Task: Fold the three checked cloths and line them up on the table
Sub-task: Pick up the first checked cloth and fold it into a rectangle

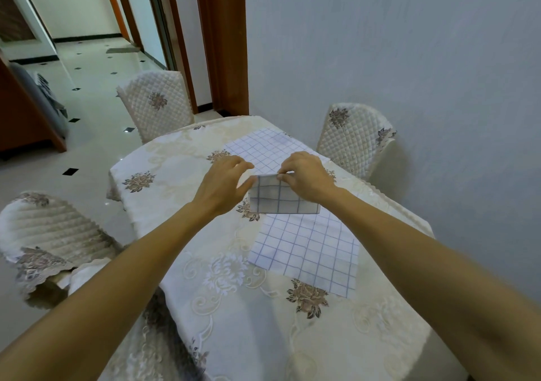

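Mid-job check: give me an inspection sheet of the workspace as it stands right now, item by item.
Surface: table under a cream floral tablecloth.
Job's things: folded checked cloth in hand at the middle; far checked cloth and near checked cloth lie spread flat.
Clutter: nothing seen.
Grippers: right hand pinches the top edge of the folded checked cloth; left hand is open beside its left corner.
Cables: nothing seen.
Surroundings: quilted chairs around the table, pale wall on the right, tiled floor on the left.
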